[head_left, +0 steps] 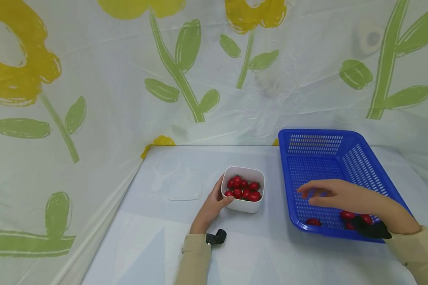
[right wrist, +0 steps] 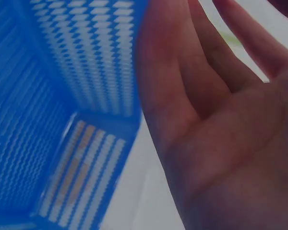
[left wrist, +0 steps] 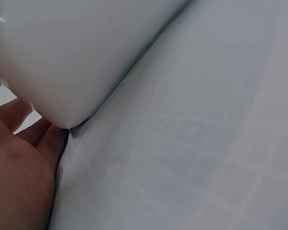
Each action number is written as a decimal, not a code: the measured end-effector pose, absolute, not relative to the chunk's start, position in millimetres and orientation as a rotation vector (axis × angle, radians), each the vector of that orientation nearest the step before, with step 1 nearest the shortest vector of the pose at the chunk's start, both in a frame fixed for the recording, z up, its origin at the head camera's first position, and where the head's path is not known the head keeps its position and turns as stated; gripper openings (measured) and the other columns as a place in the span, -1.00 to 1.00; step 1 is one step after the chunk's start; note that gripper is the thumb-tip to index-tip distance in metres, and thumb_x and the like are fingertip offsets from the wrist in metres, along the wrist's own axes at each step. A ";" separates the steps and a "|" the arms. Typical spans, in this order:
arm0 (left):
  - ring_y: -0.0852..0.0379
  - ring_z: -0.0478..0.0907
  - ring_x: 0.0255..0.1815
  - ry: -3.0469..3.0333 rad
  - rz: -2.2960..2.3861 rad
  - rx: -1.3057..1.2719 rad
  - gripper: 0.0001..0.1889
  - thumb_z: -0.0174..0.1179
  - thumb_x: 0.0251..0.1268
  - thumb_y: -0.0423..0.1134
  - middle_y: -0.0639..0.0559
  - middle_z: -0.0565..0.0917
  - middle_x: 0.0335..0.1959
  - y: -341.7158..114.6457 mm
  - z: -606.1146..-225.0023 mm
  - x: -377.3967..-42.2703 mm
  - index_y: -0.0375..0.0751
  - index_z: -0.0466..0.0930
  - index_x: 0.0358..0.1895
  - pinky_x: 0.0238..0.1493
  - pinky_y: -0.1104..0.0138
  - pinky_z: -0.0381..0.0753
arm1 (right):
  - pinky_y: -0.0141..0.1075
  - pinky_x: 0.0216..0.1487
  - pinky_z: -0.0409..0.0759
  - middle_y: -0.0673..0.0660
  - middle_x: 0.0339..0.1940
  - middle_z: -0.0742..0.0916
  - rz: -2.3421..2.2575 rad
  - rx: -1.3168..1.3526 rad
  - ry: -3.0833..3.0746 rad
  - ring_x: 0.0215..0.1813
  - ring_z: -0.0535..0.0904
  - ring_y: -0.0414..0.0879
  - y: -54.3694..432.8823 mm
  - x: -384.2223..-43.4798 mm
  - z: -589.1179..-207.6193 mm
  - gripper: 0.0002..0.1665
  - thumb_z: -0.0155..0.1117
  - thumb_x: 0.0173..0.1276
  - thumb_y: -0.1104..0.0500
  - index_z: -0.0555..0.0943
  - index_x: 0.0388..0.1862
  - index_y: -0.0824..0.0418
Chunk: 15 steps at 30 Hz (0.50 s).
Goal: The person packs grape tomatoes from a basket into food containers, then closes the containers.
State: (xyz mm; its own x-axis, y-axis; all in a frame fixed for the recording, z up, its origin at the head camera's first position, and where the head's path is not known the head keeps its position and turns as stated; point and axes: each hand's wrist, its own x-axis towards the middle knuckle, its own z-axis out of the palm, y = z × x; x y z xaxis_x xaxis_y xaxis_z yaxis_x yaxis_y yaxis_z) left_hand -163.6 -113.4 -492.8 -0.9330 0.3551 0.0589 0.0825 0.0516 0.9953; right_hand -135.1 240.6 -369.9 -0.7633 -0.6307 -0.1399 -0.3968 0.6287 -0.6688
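Note:
My left hand [head_left: 211, 206] holds a white square container [head_left: 243, 205] by its left side, thumb at the near rim and fingers around the wall. Inside the container lie several red cherry tomatoes [head_left: 246, 194], some with green stems. In the left wrist view, the fingers lie against the smooth wall of the container [left wrist: 81, 52]. My right hand [head_left: 337, 194] is over the blue basket [head_left: 289, 186], its fingers loosely bent with nothing seen between them. Below it, a few cherry tomatoes [head_left: 313, 222] lie at the basket's near end, partly hidden by the right wrist.
A clear, flat lid [head_left: 185, 185] lies on the table [head_left: 135, 237] left of the container. Behind the table hangs a white sheet [head_left: 117, 79] printed with yellow flowers and green leaves. The basket's tall slotted walls [right wrist: 91, 62] rise beside the right hand.

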 end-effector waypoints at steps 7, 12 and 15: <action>0.05 0.00 0.36 2.106 1.988 0.448 -0.19 0.17 0.14 -0.03 0.11 0.05 0.38 -113.1 -491.7 -164.9 0.09 -0.11 0.41 0.24 0.18 0.16 | -0.30 -0.17 0.56 0.13 -0.01 0.57 -0.980 -0.816 2.251 -0.09 0.55 -0.11 274.2 -145.8 -382.6 -0.61 -0.03 0.37 0.20 0.38 0.17 0.15; 0.05 -0.02 0.37 2.095 1.997 0.476 -0.19 0.17 0.15 -0.05 0.10 0.04 0.38 -112.9 -492.3 -165.7 0.07 -0.12 0.41 0.25 0.18 0.14 | -0.28 -0.17 0.56 0.21 0.01 0.55 -0.969 -0.737 2.189 -0.11 0.55 -0.09 293.2 -149.1 -388.2 -0.58 -0.01 0.35 0.21 0.36 0.18 0.23; 0.07 -0.02 0.37 2.080 2.017 0.487 -0.22 0.15 0.17 -0.12 0.13 0.05 0.37 -113.5 -496.1 -167.8 0.10 -0.10 0.40 0.26 0.18 0.12 | -0.30 -0.22 0.56 0.18 -0.03 0.56 -0.944 -0.746 2.193 -0.15 0.55 -0.09 302.8 -151.3 -391.2 -0.58 0.02 0.33 0.22 0.38 0.17 0.22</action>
State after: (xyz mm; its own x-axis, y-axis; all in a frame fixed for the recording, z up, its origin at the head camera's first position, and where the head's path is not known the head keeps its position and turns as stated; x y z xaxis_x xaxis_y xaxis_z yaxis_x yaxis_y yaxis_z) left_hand -167.8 -113.5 -496.1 -0.9250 0.3710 0.0819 0.0932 0.0126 0.9956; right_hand -151.3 302.8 -391.2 -0.6416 -0.6968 -0.3206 -0.2460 0.5828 -0.7745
